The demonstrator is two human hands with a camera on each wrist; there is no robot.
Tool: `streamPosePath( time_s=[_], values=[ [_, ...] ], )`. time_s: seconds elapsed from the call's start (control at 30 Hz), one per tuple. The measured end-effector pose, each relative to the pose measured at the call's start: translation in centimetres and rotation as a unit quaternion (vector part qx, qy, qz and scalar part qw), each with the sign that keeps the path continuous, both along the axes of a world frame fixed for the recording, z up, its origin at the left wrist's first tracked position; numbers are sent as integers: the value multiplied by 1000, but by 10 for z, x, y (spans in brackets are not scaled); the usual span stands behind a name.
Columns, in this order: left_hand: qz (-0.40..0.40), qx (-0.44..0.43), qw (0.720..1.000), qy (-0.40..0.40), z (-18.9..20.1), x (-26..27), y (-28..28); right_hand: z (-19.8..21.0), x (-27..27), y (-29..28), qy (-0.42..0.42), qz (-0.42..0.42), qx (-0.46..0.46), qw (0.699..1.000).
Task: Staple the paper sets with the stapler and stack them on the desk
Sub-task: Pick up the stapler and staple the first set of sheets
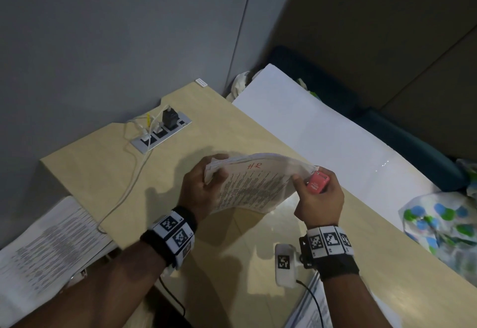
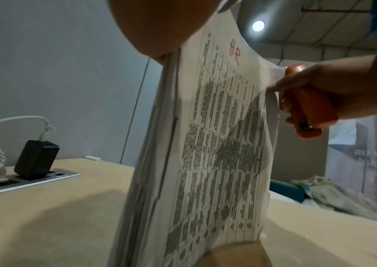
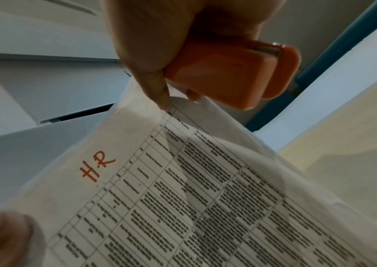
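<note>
Power strip (image 1: 162,131) with a black adapter (image 1: 169,118) and white cables sits near the desk's (image 1: 108,172) far-left edge; a printed stack (image 1: 44,252) overhangs its left side. Above mid-desk, the left hand (image 1: 198,188) grips the paper set (image 1: 250,185) (marked "HR" in red). The right hand (image 1: 320,198) clasps the red stapler (image 1: 318,182) at the set's corner, thumb pinching the sheet.

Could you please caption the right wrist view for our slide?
Right hand grips a small orange stapler at the corner of a printed paper set marked HR.
</note>
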State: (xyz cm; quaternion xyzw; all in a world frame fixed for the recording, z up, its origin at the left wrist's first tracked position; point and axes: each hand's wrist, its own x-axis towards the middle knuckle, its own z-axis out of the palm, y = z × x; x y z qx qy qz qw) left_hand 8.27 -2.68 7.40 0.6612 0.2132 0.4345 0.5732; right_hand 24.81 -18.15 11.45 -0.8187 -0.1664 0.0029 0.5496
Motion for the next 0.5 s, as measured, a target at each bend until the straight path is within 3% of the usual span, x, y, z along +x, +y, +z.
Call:
streamPosePath(
  time_s=[0.07,0.2,0.37,0.5],
  values=[
    [14,11,1000,23,-5,-2,-2,0,-1,-1,-2,3,2,1000],
    [-14,18,998,-54,-4,6,-6,-1,-3,0,-7,13,5,1000],
    [13,194,980,-48,2,6,5,0,-3,-4,-8,10,5,1000],
    [25,184,982,-39,1,5,11,1,-3,-6,-9,6,0,1000]
  ],
)
